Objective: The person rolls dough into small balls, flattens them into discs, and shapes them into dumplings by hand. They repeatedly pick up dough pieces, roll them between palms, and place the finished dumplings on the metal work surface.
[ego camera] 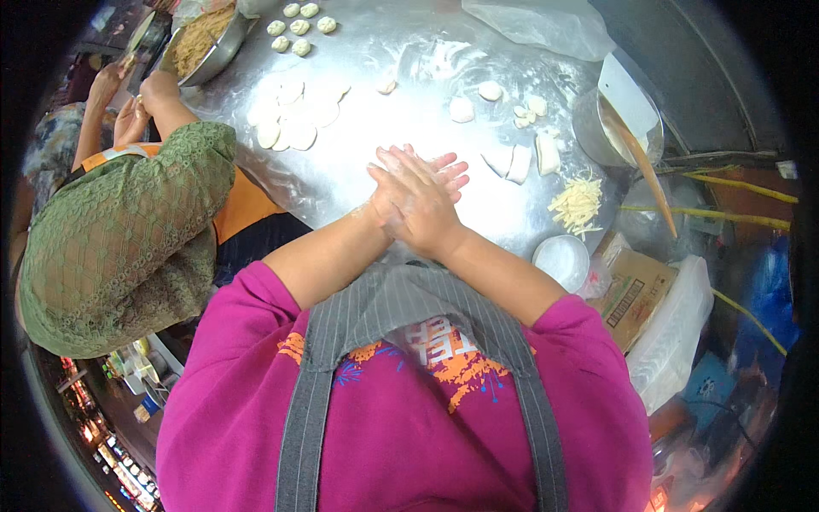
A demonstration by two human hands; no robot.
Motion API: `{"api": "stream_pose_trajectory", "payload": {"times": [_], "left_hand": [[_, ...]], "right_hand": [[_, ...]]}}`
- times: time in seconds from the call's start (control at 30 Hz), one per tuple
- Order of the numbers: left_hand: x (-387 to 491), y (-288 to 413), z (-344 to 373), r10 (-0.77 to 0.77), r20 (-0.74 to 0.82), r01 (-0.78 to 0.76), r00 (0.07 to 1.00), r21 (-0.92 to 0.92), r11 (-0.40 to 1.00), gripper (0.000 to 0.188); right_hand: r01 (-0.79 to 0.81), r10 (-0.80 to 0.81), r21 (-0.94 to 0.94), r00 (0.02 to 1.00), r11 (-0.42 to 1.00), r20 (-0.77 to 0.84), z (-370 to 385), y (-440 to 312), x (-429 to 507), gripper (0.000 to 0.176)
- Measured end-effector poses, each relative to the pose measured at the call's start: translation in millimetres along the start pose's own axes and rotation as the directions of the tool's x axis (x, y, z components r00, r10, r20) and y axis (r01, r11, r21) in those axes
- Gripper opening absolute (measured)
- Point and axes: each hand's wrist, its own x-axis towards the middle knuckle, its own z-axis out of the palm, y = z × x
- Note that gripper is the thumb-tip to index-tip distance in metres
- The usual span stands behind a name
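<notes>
My left hand (397,192) and my right hand (425,205) lie palm to palm, crossed over each other, above the floured metal table (358,185); whether anything is between them cannot be seen. White flour dusts the fingers. Flat dough rounds (301,121) overlap to the left, beyond my hands. A single small dough piece (386,86) lies farther off. Right of my hands are dough balls (461,109), small dough bits (524,116), thick dough strips (519,164) and a pile of pale shreds (576,203). Several pinched dough buns (299,27) sit at the far left.
Close on the left, a co-worker in a green lace sleeve (128,224) works beside a metal bowl of brown filling (224,57). At the right stand a metal pot (592,134) with a white scraper (630,93), a white bowl (561,261) and a cardboard box (630,288).
</notes>
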Motion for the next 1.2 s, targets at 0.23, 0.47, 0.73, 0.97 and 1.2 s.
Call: {"api": "stream_pose_trajectory", "payload": {"times": [0.23,0.47,0.73,0.97,1.2], "left_hand": [[4.0,44.3,4.8,0.335,0.029,-0.335,0.942,0.172,0.926,0.072],[-7.1,39.8,-47.4,0.416,-0.392,-0.206,0.821,0.477,0.855,0.042],[-16.1,13.6,-64.9,0.300,-0.299,-0.142,0.906,0.452,0.880,0.047],[1.2,9.5,4.7,0.335,-0.090,-0.320,0.938,0.154,0.935,0.062],[-27.2,2.0,45.0,0.374,0.032,-0.356,0.927,0.390,0.849,0.079]], "right_hand": [[-0.217,0.223,-0.310,0.975,0.926,-0.017,-25.8,67.6,44.7,0.043],[-0.110,0.312,-0.348,0.737,0.931,0.600,-33.8,42.4,-25.1,0.043],[-0.532,0.585,-0.247,0.764,0.810,0.274,-14.6,35.8,-40.1,0.041],[-0.405,0.412,-0.119,0.910,0.907,0.042,2.3,2.9,-0.5,0.053],[-0.127,0.124,-0.009,0.982,0.992,-0.141,-23.6,-18.0,34.1,0.064]]}}
